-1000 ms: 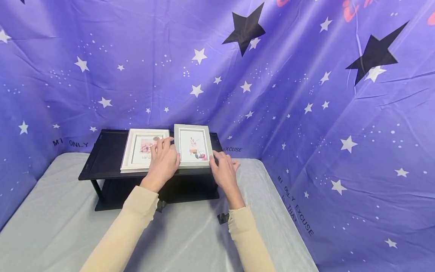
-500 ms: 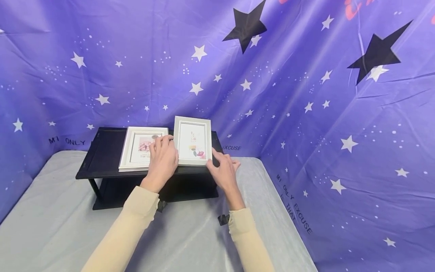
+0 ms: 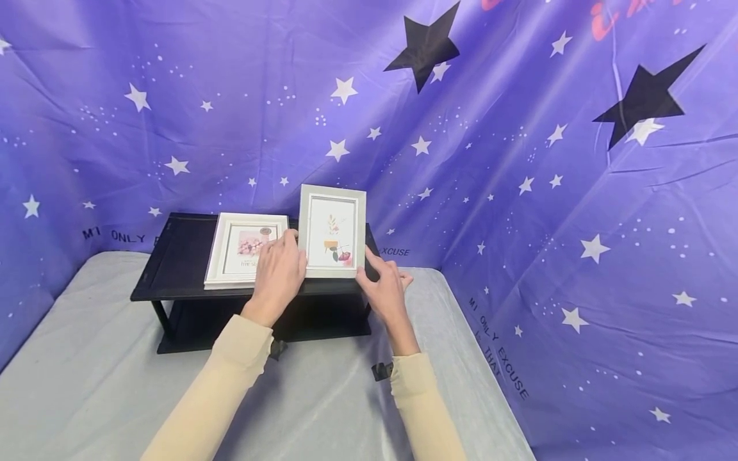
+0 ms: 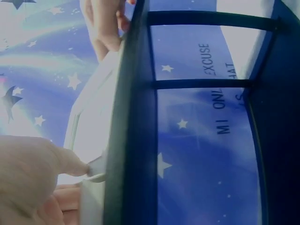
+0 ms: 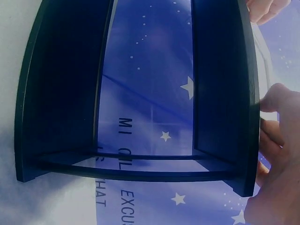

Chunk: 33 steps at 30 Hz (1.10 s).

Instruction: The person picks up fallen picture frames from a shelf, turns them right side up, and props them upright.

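Note:
On top of a black two-tier shelf [image 3: 190,256] are two picture frames. The right one, a pale grey-white picture frame [image 3: 332,232] with a plant-and-flower print, leans back with its top raised. My left hand [image 3: 278,272] grips its lower left edge, fingers in the gap between the frames. My right hand [image 3: 385,288] holds its lower right edge between thumb and fingers. The left white picture frame [image 3: 219,253], with a pink blossom print, lies flat, its right side partly covered by my left hand. In the left wrist view, my left thumb [image 4: 70,161] meets the frame's lower edge.
The shelf stands on a grey cloth-covered surface [image 3: 323,397]. Behind it and to the right hangs a purple star-print curtain [image 3: 490,160]. The shelf's lower tier [image 3: 323,320] lies below the frames.
The right picture frame has tilted up, its top edge rising away from the shelf while both hands stay at its lower sides. The left frame has stayed flat.

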Tool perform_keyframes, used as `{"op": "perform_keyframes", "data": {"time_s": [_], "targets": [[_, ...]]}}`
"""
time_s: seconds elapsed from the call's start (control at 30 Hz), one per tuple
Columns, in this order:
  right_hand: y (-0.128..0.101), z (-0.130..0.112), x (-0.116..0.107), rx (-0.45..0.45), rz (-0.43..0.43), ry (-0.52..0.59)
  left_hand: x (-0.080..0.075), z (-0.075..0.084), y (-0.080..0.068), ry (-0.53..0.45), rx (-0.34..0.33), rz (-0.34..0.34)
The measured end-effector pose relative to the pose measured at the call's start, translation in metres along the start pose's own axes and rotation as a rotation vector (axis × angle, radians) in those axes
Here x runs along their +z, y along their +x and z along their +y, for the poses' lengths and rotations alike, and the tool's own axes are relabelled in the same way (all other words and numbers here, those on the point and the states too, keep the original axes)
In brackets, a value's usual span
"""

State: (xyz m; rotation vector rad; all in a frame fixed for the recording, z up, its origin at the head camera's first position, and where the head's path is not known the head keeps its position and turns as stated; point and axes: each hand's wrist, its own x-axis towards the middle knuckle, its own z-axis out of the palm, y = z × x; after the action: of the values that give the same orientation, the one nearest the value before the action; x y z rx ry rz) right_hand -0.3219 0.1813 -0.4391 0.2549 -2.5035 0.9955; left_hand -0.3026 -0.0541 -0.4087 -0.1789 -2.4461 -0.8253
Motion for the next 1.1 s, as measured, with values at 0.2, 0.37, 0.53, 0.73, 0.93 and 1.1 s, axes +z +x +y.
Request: {"op": "perform_keyframes", "data": {"time_s": [0.2, 0.37, 0.53, 0.73, 0.93, 1.1], "targets": [[-0.001, 0.001, 0.000, -0.008, 0.035, -0.002, -0.004, 0.002, 0.001, 0.013, -0.001, -0.019], [-0.003, 0.002, 0.004, -0.004, 0.097, -0.006, -0.005, 0.003, -0.002, -0.025, -0.016, -0.015], [-0.004, 0.002, 0.007, 0.003, 0.139, 0.024, -0.007, 0.005, -0.003, -0.045, -0.017, -0.010], [-0.007, 0.008, 0.015, -0.028, 0.210, 0.039, -0.009, 0.006, -0.005, -0.056, -0.012, -0.040], [-0.011, 0.011, 0.021, -0.077, 0.259, 0.085, -0.010, 0.006, -0.007, -0.053, 0.028, -0.051], [-0.011, 0.013, 0.021, -0.097, 0.278, 0.092, -0.012, 0.005, -0.006, -0.029, 0.058, -0.076]]}}
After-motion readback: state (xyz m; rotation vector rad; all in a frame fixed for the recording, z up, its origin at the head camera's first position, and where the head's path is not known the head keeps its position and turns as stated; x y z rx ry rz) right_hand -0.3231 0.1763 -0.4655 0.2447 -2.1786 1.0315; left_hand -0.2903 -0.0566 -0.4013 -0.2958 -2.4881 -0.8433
